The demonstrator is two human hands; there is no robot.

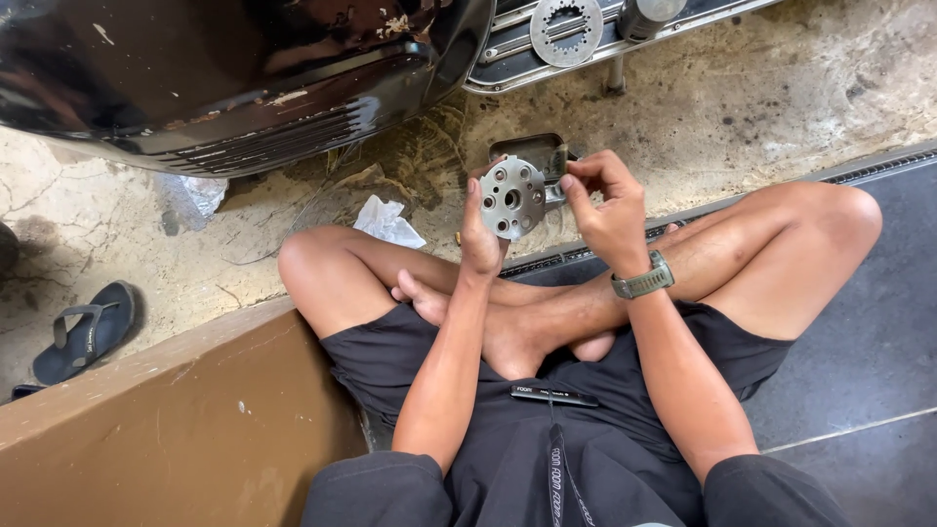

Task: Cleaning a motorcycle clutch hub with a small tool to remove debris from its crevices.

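Person seated cross-legged on the floor, 2 hands up in front of the knees, 1 part between them.

Left hand: fingers curled around the left edge of a round metal hub plate, thumb on its rim. Firm hold, hand nearly closed on it.

Right hand: thumb and forefinger pinched together at the plate's right side, other fingers bent above. Cannot tell whether they pinch the plate edge or a small piece at it; contact point is hidden behind the fingers.

Hub plate: 1 disc, grey, face toward the camera, 1 centre bore plus a ring of smaller holes around it. Exact hole count not readable. It is held in the air above the shins, just in front of 1 dark metal tray lying on the concrete.

1 olive wristwatch on the right wrist.

On the ground: 1 crumpled white rag just left of the left knee, 1 dark flip-flop well to the left.

Top of frame: black glossy scooter body; on its footboard, 1 second toothed metal disc and, beside it, 1 grey cylinder.

1 black lanyard clip rests on the lap.
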